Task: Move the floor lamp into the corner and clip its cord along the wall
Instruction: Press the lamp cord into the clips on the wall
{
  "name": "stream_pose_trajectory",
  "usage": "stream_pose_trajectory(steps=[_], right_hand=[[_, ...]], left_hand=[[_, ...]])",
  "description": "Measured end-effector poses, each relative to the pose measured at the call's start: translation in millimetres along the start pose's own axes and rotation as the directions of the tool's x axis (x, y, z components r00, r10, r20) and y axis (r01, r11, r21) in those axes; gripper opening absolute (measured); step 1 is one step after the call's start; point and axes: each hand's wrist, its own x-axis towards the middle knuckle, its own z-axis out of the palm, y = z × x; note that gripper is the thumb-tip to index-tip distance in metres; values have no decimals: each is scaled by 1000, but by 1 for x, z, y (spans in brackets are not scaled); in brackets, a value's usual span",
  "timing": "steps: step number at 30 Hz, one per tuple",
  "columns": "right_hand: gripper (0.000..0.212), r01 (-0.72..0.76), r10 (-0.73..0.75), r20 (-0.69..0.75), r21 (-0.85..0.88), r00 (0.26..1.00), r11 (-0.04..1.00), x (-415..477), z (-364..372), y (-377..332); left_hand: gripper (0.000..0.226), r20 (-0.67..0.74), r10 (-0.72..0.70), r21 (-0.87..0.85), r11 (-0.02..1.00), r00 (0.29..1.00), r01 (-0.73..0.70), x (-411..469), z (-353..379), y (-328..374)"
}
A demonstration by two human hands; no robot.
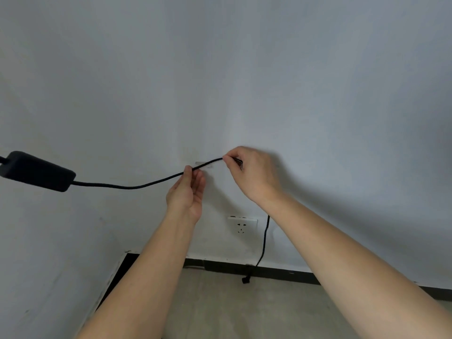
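Observation:
A black cord (127,186) runs from a black box-shaped adapter (36,171) at the left across the white wall. My left hand (187,192) pinches the cord between thumb and fingers. My right hand (252,172) pinches it a little further right and higher. Between the two hands the cord lies over a small clear clip (203,165) stuck on the wall. Past my right hand the cord hangs down the wall, ending in a black plug (245,280) near the floor. The floor lamp is out of view.
A white wall socket (242,225) sits below my hands. A black skirting board (281,274) runs along the base of both walls, meeting in the corner at the lower left. The floor (244,314) is bare grey concrete.

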Motion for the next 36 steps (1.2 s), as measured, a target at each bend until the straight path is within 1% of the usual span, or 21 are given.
stream_pose_trajectory(steps=[2, 3, 5, 7, 9, 12, 15, 17, 19, 21, 24, 25, 27, 29, 31, 33, 34, 36], right_hand=[[21, -91, 90, 33, 32, 995, 995, -9, 5, 9], [21, -165, 159, 70, 98, 985, 981, -15, 7, 14], [19, -328, 287, 187, 249, 939, 911, -27, 11, 23], [14, -436, 345, 296, 335, 890, 836, -39, 12, 33], [16, -486, 374, 341, 353, 863, 800, -50, 8, 46], [20, -521, 415, 337, 340, 845, 783, -66, -9, 67], [25, -560, 452, 365, 283, 814, 779, -79, -24, 84], [27, -576, 460, 396, 253, 795, 777, -87, -30, 93], [27, -578, 460, 399, 255, 793, 775, -92, -33, 97], [28, -567, 454, 380, 273, 806, 777, -91, -34, 96], [25, -525, 444, 295, 315, 846, 791, -86, -30, 89], [24, -512, 442, 268, 320, 856, 797, -84, -29, 87], [21, -502, 440, 245, 331, 864, 799, -84, -28, 84], [18, -493, 437, 231, 343, 870, 800, -84, -30, 82], [16, -478, 431, 208, 350, 878, 806, -82, -33, 80], [16, -456, 414, 192, 353, 890, 817, -80, -36, 78], [16, -444, 403, 187, 350, 896, 824, -79, -38, 78], [15, -421, 383, 175, 345, 907, 839, -75, -43, 76]], left_hand=[[10, 3, 7, 1, 1000, 1000, -7, 0, 0, 0], [10, 2, 11, 1, 1000, 1000, -11, 0, 0, 0], [10, -9, 17, -3, 1000, 1000, -17, 0, 2, 0], [10, -28, 23, -4, 1000, 999, -23, -1, 4, 1], [9, -38, 26, -5, 1000, 999, -26, -1, 4, 1], [9, -35, 29, 0, 1000, 999, -29, -1, 3, 2], [9, -38, 34, 2, 999, 999, -34, -3, 4, 2], [8, -32, 44, 4, 999, 999, -44, -4, 4, 6], [8, -27, 66, 12, 998, 997, -66, -1, 3, 12], [8, -55, 102, 7, 995, 993, -101, 3, -1, 18], [12, -101, 129, 25, 992, 986, -127, 3, -6, 18], [15, -100, 127, 77, 990, 987, -119, 0, -7, 14], [24, -58, 102, 274, 958, 993, -83, -11, -6, 0], [34, 38, 53, 508, 859, 998, -65, -24, -3, -19], [37, 156, -22, 656, 750, 987, -87, -36, 3, -38], [34, 244, -88, 715, 689, 966, -118, -44, 12, -53], [30, 269, -107, 722, 680, 957, -127, -45, 17, -58], [17, 286, -125, 700, 704, 950, -118, -46, 26, -65]])
